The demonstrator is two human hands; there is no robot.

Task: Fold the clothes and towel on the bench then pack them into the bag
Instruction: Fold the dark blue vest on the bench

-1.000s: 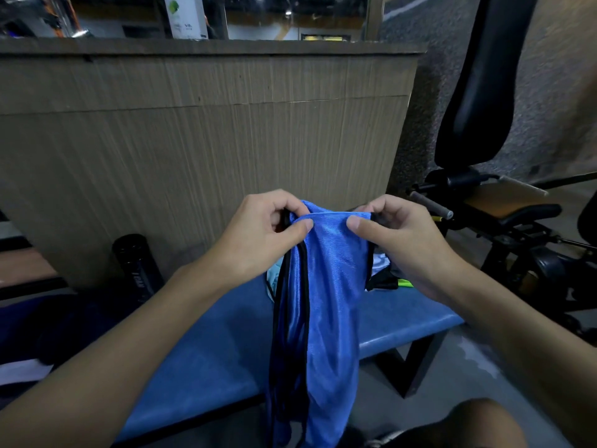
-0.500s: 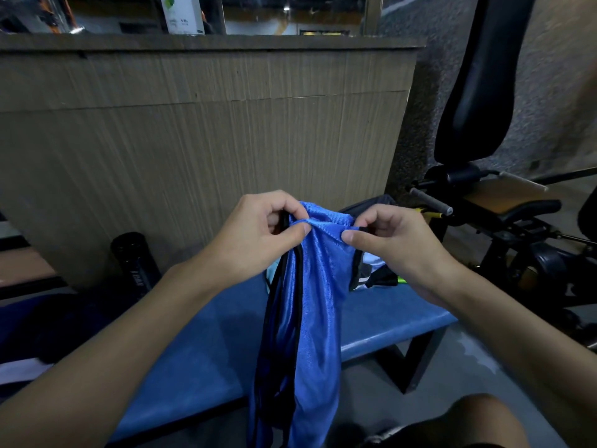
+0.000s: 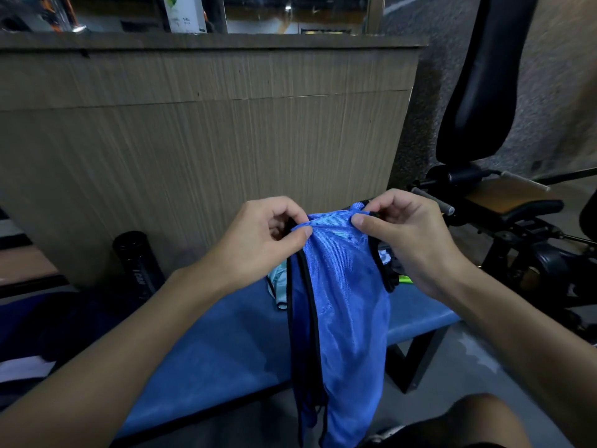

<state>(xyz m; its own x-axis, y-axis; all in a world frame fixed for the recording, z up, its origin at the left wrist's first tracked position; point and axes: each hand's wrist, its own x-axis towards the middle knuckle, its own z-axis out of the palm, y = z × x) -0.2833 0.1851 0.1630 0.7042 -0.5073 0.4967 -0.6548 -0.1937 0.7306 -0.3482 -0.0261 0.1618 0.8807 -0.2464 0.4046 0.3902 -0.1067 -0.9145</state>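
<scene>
A shiny blue mesh vest (image 3: pixel 349 318) with black trim hangs in front of me over the blue padded bench (image 3: pixel 219 350). My left hand (image 3: pixel 268 234) pinches its top edge on the left, and my right hand (image 3: pixel 407 234) pinches the top edge on the right, so the cloth is stretched between them. Behind the vest a pale blue-green cloth (image 3: pixel 279 282) lies on the bench. A dark item with a yellow-green patch (image 3: pixel 402 279) shows under my right hand. I cannot make out a bag.
A wood-grain partition wall (image 3: pixel 193 140) stands right behind the bench. A black cylinder (image 3: pixel 139 266) leans at the wall on the left. Black gym equipment with a padded seat (image 3: pixel 504 202) stands to the right. Dark and white cloth (image 3: pixel 26 367) lies far left.
My right hand has shifted right and slightly up, pulling the vest's top edge wider and flatter. The left hand kept its pinch in nearly the same place.
</scene>
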